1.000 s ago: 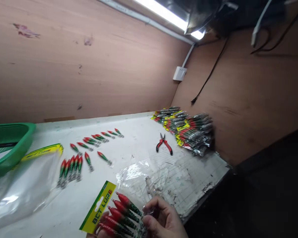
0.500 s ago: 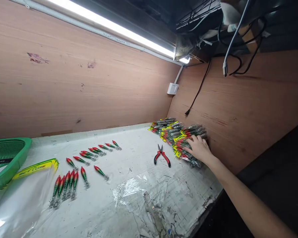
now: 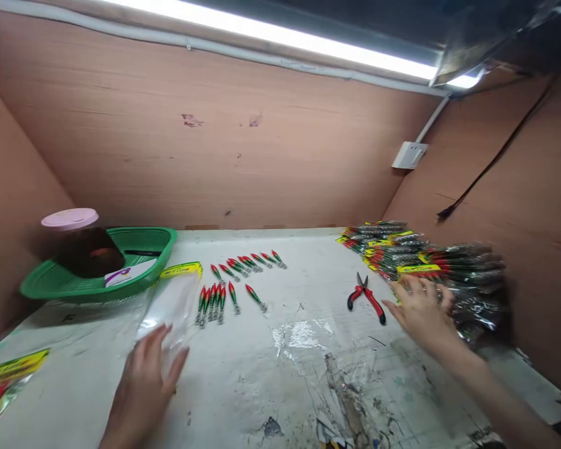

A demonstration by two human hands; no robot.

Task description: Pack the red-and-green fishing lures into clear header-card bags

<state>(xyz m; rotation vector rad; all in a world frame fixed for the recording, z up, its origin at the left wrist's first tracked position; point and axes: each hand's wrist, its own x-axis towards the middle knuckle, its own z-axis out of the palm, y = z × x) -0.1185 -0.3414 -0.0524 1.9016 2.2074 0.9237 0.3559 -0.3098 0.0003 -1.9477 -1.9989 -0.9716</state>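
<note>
My left hand (image 3: 144, 380) lies flat with fingers stretched on the white table (image 3: 285, 374), its fingertips on a stack of clear bags with a yellow header (image 3: 171, 299). My right hand (image 3: 421, 308) is open, fingers spread, just in front of the pile of packed lures (image 3: 430, 265) at the right, holding nothing. Loose red-and-green lures (image 3: 215, 302) lie in a tight group beside the bags, with more lures (image 3: 250, 262) in a row behind them. Red-handled pliers (image 3: 367, 298) lie left of my right hand.
A green basket (image 3: 100, 280) at the back left holds a dark jar with a pink lid (image 3: 77, 240). Another yellow-headed pack (image 3: 4, 380) sits at the left edge. Wooden walls enclose three sides; a white socket (image 3: 409, 154) is on the back wall.
The view swung left. My right hand drew back slightly from the pile of packed lures. My left hand came into view and landed on the clear bags.
</note>
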